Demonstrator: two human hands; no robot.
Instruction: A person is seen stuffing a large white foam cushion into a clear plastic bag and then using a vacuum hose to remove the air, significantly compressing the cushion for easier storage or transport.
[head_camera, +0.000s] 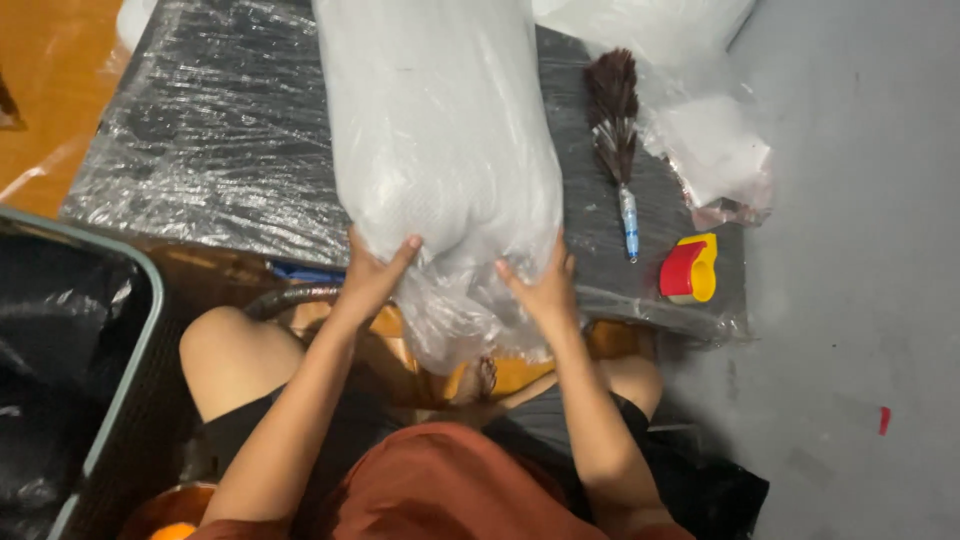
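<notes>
Left hand (372, 275) and right hand (545, 290) are pressed, fingers spread, against the plastic-wrapped bundle (440, 150), steadied upright on the wrapped desk (220, 150).

The room is bright enough to see well, with soft light that seems to come from above. The plastic wrap on the dark table (220, 140) shines with lots of little white sparkles. The big clear bag (440, 130) lying on the table glows pale and milky, so what is inside looks foggy. Below the table's near edge it gets dark around the knees. The black bin liner (50, 350) left of the table is very dim. Nothing looks badly blurred.
</notes>
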